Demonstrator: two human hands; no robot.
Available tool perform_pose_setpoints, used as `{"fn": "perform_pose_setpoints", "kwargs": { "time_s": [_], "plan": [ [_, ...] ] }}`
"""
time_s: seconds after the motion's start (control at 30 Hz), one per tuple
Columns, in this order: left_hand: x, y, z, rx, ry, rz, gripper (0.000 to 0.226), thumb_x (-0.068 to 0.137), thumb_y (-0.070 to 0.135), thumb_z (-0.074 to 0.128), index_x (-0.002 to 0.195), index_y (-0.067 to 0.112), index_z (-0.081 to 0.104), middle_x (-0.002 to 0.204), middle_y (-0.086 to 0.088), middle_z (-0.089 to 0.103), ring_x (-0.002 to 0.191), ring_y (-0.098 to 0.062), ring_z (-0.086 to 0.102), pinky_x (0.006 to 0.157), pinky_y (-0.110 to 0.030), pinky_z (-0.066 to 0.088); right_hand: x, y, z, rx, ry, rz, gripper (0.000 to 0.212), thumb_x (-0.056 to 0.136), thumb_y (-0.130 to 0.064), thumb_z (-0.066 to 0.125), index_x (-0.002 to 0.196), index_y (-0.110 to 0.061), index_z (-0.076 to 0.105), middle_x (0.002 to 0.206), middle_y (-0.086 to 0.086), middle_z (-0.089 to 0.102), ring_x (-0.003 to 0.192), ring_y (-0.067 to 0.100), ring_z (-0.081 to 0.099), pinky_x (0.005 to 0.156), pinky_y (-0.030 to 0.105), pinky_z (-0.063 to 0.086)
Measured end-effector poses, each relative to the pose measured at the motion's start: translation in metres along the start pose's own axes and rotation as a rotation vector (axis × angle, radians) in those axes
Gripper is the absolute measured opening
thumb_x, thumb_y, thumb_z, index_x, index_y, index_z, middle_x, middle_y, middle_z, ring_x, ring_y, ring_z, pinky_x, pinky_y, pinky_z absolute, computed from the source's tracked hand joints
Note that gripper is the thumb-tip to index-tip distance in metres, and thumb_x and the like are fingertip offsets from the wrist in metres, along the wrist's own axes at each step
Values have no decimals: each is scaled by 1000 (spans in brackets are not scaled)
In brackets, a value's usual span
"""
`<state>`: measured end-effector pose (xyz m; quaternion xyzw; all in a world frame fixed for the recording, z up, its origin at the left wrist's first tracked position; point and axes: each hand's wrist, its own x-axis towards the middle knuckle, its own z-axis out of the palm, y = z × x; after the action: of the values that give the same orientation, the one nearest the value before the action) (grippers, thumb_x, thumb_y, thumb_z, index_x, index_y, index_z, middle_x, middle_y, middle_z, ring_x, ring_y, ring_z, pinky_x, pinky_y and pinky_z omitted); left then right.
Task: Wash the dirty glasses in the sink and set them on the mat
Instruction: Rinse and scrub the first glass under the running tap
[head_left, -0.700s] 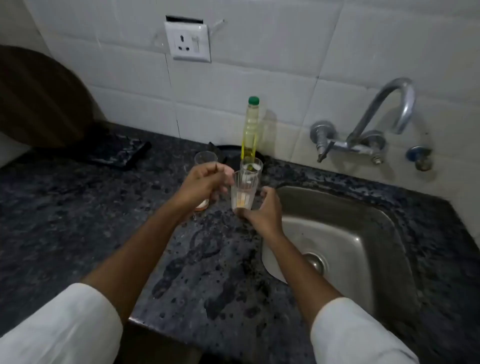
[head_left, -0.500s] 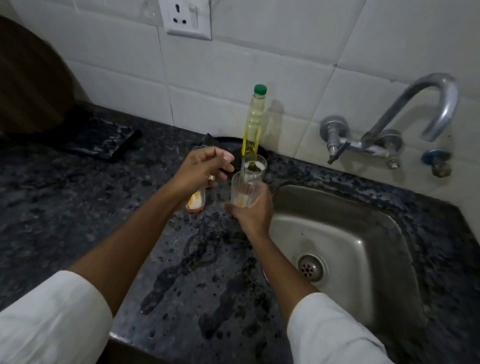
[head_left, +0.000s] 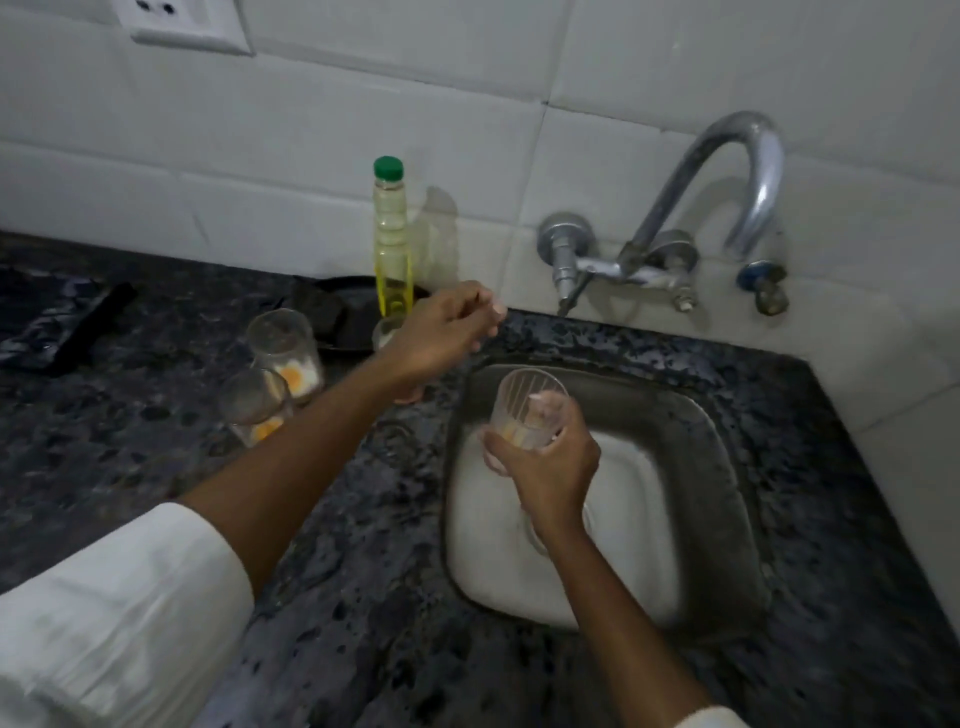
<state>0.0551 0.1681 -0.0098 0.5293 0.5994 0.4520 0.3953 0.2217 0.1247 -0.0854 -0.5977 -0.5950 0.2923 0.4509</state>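
Now right hand (head_left: 550, 467) holds glass (head_left: 527, 415), seemingly above sink (head_left: 727, 467).

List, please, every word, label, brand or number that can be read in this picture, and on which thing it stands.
No text can be read.
Bottle with the green cap: no label shows.
Wall socket: no marking shows.
Glass in the right hand, and the glasses on the counter: plain, no print.
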Motion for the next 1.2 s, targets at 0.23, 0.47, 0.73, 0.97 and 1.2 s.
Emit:
{"fn": "perform_pose_setpoints", "kwargs": {
  "time_s": [0.23,0.47,0.73,0.97,1.2],
  "plan": [
    [53,17,87,429,108,48,55,94,63,44,116,13,49,101,-14,68,92,-33,64,72,-39,47,31,24,-77,-80,-16,69,62,48,-29,94,101,-25,62,92,-16,63,82,3,60,67,9,42],
    [68,23,110,573,345,54,50,98,59,36,98,12,53,96,-17,68,89,-41,62,72,-45,49,61,22,-99,-48,-18,65,62,50,-31,93,103,-23,61,93,-14,62,79,0,55,65,14,42],
    [66,22,108,330,401,-11,39,102,42,41,86,8,54,82,-8,59,82,-32,59,65,-35,36,93,3,-96,19,17,72,61,48,-32,93,98,-23,60,89,-12,62,75,-1,56,63,15,44],
    [70,17,107,88,371,-95,38,98,49,44,88,15,57,87,-11,71,64,-30,71,59,-42,55,97,-3,-99,-12,10,73,62,50,-30,93,102,-20,61,93,-7,65,79,7,59,59,8,38],
    [66,20,108,-5,381,-194,31,102,42,42,84,19,54,85,-9,74,52,-24,66,49,-26,42,96,-1,-104,-30,17,80,63,49,-32,94,101,-17,61,93,-5,67,79,9,62,55,6,37]
  ]
}}
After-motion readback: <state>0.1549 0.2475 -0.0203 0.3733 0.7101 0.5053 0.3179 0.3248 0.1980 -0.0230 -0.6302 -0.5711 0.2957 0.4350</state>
